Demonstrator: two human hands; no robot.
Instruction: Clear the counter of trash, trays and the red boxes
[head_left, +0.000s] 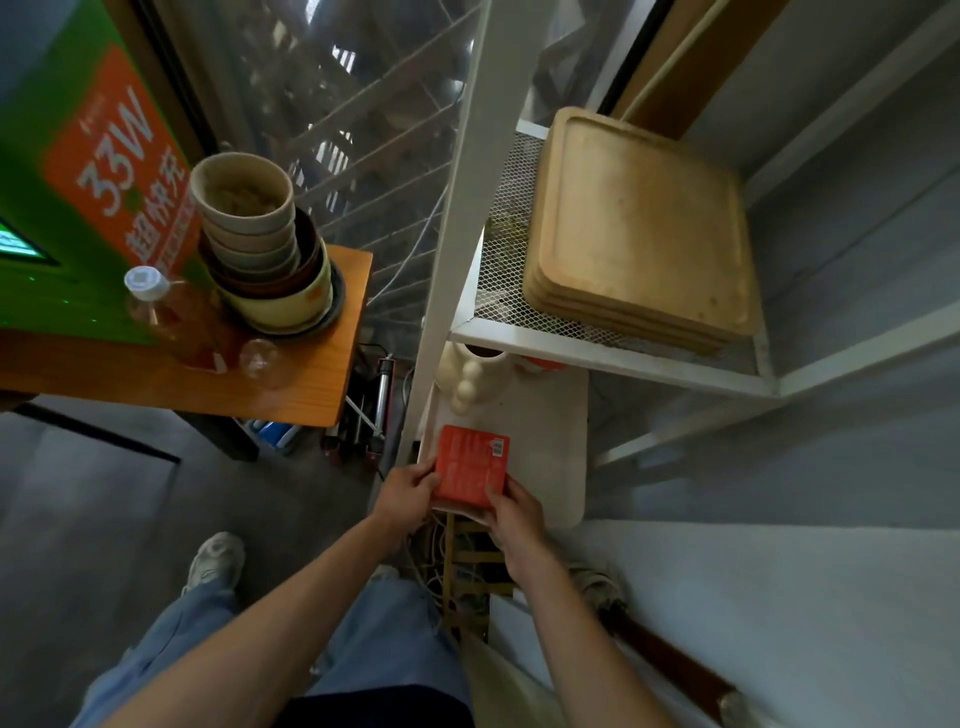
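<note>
Both hands on the flat red cardboard box (471, 466), printed side up with white text and a small barcode sticker at its far right corner. Left hand (408, 493) grips the box's left edge, fingers curled round it, thumb on top. Right hand (511, 512) pinches the near right corner, thumb pressed on the top face, other fingers under and out of sight. Box sits low, over the white lower shelf board (550, 457) of the white metal rack (462, 218); whether it rests on the board or is held just above cannot be told. What looks like a second pale edge shows under the box at its near side, unclear what.

Further back on that lower board: a cream bumpy ceramic piece (467, 374), partly hidden by the shelf above.

Upper shelf is white expanded-metal mesh (506, 291). A stack of tan square plastic trays (641, 228) with rounded corners lies on it, several deep, edges roughly aligned.

Left of the rack, an orange wooden table (306, 374) carries a leaning stack of round bowls and pots (260, 244), beige on top, brown and yellow-green below, on a dark saucer. Beside it a clear plastic bottle with white cap (156, 306), amber liquid inside, and a small clear glass (260, 358). Behind them a green and orange sign (98, 156) reading "33W".

Below: blue jeans (384, 639), pale sneakers, grey floor, tangled cables (436, 561) by the rack foot.
</note>
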